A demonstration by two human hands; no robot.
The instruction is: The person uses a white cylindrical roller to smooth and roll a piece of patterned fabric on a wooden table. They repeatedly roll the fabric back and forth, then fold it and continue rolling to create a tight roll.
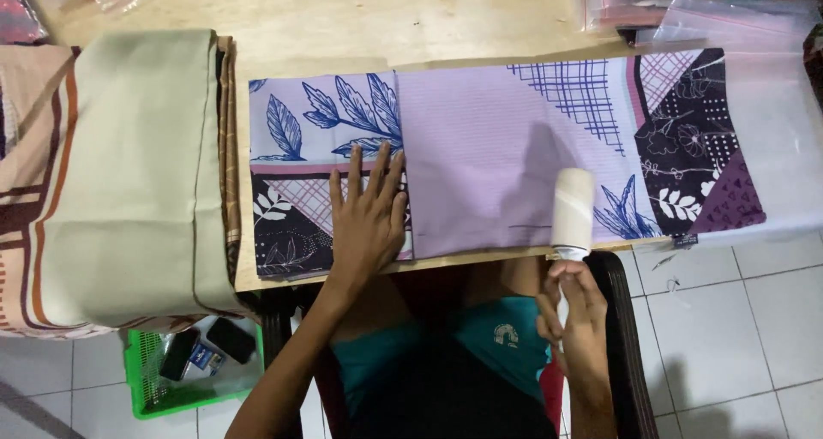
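While pressed flat with fingers spread on the folded lilac leaf-print cloth [506, 160] lying along the wooden table [360, 19] edge, left hand [369, 220]. Right hand [573, 306] closed around the handle of a white lint roller [573, 209], roller head resting on the cloth's near edge. Left of it, stack of beige folded fabric [129, 173]; below, green basket [154, 396].
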